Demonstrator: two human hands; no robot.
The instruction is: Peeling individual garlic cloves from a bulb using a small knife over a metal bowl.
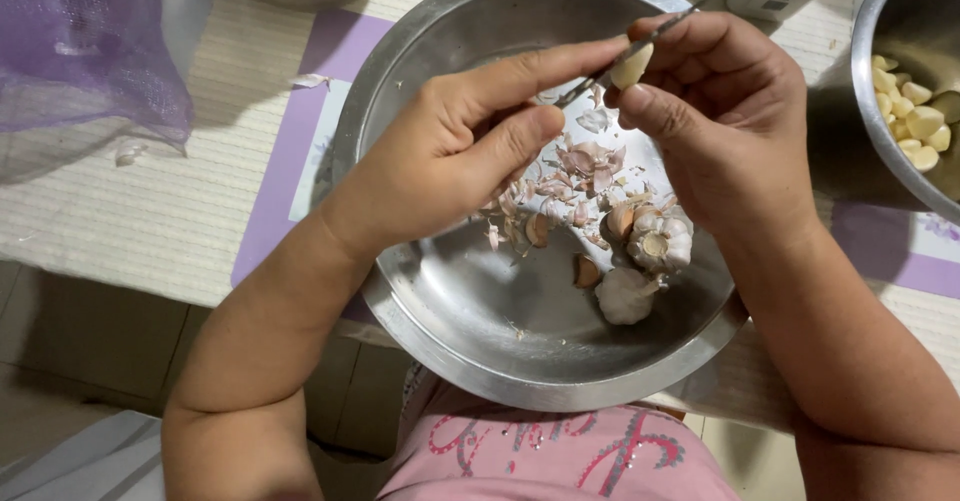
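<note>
**Peeling over the pan, with the table edge close by**

Pink cloth of the person's top (pixel 560 456) sits nearest, and just above it the big steel pan (pixel 450 311) overhangs the near edge of the table (pixel 150 211), its rim reaching out towards the lap. From where I stand that overhang looks like the thing to mind: a push down on the near rim could tip it, so I would keep the wrists light.

Both forearms come in over the pan. The right hand (pixel 725 126) has thumb and fingers pinched shut on a pale garlic clove (pixel 632 68), held above the pan's far side. The left hand (pixel 470 146) grips a thin knife (pixel 625 56) between forefinger and thumb, its blade laid against the clove. To my eye, short strokes under the skin, away from the right thumb, would serve best, letting the peel drop straight down.

Below lie two whole bulbs (pixel 645 266), loose cloves and a scatter of papery skins (pixel 580 176). A second steel bowl (pixel 895 81) of peeled cloves (pixel 915 121) stands near on the right, a short, unobstructed reach. A purple mesh bag (pixel 85 46) lies well apart on the left.
</note>
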